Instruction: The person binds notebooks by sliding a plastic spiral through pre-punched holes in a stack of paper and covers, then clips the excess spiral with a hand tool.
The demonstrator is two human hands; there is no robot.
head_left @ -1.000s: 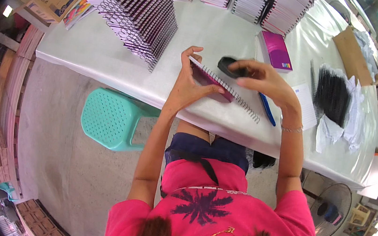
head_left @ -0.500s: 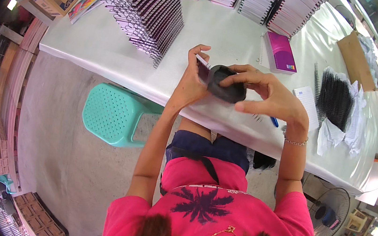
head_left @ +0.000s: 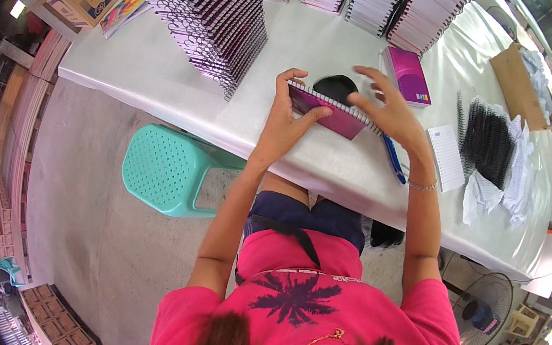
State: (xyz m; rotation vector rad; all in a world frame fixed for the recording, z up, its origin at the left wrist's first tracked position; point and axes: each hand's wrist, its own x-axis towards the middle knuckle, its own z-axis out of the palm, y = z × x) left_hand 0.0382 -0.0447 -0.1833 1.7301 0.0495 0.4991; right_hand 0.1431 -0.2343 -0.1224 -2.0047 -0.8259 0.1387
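My left hand [head_left: 285,117] grips the left end of a purple notebook [head_left: 339,121], its thumb on the cover and its fingers behind. The notebook is tilted, with the coil-bound edge uppermost. A round black object [head_left: 334,87], its kind unclear, is just behind that edge and partly hidden by the notebook. My right hand [head_left: 393,112] hovers at the notebook's right end with fingers apart and nothing between them. Below it on the table lies a slim blue tool [head_left: 394,161], its upper end near the notebook's corner.
Coil-bound notebooks form a tall stack [head_left: 218,24] at the left, with more stacks [head_left: 379,2] along the back. To the right are a purple notebook [head_left: 407,76], a lined pad [head_left: 446,157], black binding coils [head_left: 488,147] and crumpled paper. A green stool [head_left: 163,169] stands left of the table.
My right hand has let go of the round black object, which is now behind the notebook, and has moved right. The notebook's purple cover and coil edge have come into view.
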